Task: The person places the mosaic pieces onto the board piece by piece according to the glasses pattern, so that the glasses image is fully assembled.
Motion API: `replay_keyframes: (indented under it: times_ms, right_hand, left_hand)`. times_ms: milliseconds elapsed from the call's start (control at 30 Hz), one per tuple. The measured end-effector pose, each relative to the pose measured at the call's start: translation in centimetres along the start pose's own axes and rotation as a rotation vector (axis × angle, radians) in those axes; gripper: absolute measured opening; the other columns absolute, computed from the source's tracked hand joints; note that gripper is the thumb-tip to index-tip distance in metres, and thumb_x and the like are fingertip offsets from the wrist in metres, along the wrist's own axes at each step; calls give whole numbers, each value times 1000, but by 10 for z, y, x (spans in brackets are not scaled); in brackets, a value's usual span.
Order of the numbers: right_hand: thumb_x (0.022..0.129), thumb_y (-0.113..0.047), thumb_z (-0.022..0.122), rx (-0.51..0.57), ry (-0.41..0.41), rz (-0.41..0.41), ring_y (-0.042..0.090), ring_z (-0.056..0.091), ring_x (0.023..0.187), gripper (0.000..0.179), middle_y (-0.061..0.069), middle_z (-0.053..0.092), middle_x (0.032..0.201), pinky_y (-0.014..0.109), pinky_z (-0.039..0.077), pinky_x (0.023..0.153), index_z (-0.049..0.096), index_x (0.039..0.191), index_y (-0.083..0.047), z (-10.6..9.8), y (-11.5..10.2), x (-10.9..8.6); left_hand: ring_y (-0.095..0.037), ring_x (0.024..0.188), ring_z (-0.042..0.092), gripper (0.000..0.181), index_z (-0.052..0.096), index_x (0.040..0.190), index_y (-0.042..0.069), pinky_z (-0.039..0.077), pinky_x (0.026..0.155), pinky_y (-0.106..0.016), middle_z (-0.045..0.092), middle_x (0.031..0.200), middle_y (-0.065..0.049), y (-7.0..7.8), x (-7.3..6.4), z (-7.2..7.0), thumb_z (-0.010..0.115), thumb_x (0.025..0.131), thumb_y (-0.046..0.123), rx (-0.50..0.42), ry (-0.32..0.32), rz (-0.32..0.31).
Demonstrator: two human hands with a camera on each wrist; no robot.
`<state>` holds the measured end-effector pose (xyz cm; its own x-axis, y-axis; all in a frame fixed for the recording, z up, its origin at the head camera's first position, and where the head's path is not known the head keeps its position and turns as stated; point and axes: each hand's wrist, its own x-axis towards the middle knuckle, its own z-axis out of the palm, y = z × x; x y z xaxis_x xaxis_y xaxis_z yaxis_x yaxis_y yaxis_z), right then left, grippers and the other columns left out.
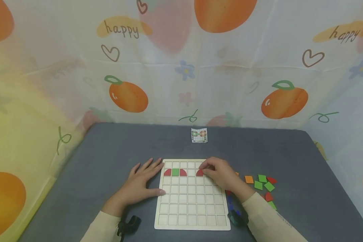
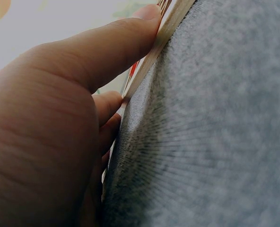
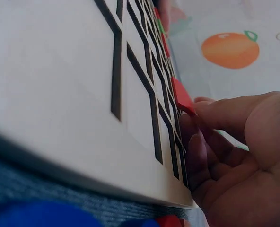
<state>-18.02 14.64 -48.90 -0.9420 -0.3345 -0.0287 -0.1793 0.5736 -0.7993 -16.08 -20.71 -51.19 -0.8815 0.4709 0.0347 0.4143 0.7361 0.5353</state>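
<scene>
- Your right hand (image 1: 220, 171) pinches a red piece (image 1: 199, 172) between thumb and fingers, over the second row from the board's far edge, toward its right side. Your fingertips hide part of that piece, so I can't tell if it sits all the way down.
- Your left hand (image 1: 140, 186) grips nothing. Its fingers are spread apart along the left edge of the board (image 1: 191, 199), and the thumb rests on that edge.
- At the left end of the board's second row sit a red bit (image 1: 167, 172), a green square (image 1: 175, 172) and another red bit (image 1: 183, 172).
- Right of the board lie loose green squares (image 1: 262, 178), an orange square (image 1: 249, 179) and red bits (image 1: 268, 196). Your right arm covers some of the pile.
- By the board's near right corner are blue bits (image 3: 45, 215), blurry and cut off in the right wrist view.
- Past the board's far edge lies a small picture card (image 1: 199, 135); its tiny marks are hard to read.
</scene>
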Motion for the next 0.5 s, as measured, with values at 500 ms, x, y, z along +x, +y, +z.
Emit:
replay_keyframes:
  times_ms: [500]
  right_hand:
    - [110, -21, 70, 81, -51, -23, 17, 66, 91, 15, -5, 72, 114, 44, 54, 84, 81, 120, -17, -2, 4, -2]
  left_hand:
    - [-31, 164, 17, 105, 43, 170, 23, 1, 124, -68, 30, 176, 5, -1, 0, 1, 81, 86, 72, 5, 8, 2]
